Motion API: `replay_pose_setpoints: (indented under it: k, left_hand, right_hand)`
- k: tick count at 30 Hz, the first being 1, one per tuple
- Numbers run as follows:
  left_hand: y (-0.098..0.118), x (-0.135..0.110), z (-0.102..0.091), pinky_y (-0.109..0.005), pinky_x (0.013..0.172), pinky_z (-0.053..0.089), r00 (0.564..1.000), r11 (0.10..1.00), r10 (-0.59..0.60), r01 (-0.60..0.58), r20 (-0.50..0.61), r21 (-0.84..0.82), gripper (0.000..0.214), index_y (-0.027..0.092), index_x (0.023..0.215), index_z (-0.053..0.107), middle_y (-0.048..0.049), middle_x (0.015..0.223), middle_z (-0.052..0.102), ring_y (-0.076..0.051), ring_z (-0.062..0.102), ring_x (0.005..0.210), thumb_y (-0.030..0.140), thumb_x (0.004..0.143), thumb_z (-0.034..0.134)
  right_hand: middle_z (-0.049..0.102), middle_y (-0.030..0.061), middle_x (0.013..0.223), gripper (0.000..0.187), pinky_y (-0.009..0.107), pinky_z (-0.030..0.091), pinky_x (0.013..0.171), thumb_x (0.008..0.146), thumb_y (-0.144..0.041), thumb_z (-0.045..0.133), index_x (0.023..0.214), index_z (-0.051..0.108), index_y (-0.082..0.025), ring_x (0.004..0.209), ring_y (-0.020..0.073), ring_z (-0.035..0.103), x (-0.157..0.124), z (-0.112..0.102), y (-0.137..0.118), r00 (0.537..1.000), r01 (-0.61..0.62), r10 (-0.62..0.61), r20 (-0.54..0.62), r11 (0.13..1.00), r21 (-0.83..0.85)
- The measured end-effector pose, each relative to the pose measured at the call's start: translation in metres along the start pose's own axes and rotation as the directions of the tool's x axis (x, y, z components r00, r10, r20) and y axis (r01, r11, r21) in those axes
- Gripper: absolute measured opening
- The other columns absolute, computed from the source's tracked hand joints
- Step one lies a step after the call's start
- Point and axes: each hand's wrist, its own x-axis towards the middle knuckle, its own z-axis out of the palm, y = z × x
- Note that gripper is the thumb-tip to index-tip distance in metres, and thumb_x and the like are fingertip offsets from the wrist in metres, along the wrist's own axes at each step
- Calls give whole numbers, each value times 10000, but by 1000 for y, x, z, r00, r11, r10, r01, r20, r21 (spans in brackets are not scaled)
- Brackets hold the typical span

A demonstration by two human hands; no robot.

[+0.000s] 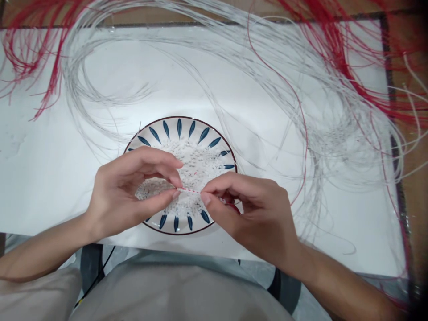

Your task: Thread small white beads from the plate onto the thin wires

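Observation:
Above a round ceramic plate (180,117) with blue leaf patterns, my left hand (130,191) and my right hand (250,214) face each other. Their thumbs and forefingers pinch opposite ends of a short red-and-white striped strand (189,190). The plate holds a layer of small white beads (195,162), with a few red specks among them. My fingers hide part of the plate and its beads. Long, thin translucent strands (254,40) and red strands (30,58) sprawl around the plate, and none reach my hands.
A white sheet (43,178) lies under the plate and strands, on a brown cardboard surface (413,147) with a dark border. A black cable (96,272) and my beige-clothed lap (180,294) show below the sheet's near edge.

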Motion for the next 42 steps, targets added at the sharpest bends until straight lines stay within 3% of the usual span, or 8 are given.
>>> replay_pose_setpoints:
  k: [12, 42]
  left_hand:
    - [0, 0, 1, -345, 734, 598, 1000, 999, 19, -18, 10, -31, 389, 236, 1049, 615, -27, 920, 646, -165, 657, 775, 45, 717, 687]
    - [0, 0, 1, -338, 716, 608, 999, 999, 17, -16, -28, 34, 311, 218, 1012, 615, -29, 875, 658, -168, 654, 780, 127, 728, 705]
  right_hand:
    - [567, -44, 542, 141, 194, 348, 411, 759, -98, 590, 697, 633, -217, 446, 72, 436, 1, -1, -1, 1000, 1, -1, 21, 1000, -18]
    - [585, -40, 548, 139, 196, 353, 412, 766, -106, 591, 698, 635, -219, 444, 73, 444, 1, -1, -1, 1000, 14, -14, 22, 1000, -28]
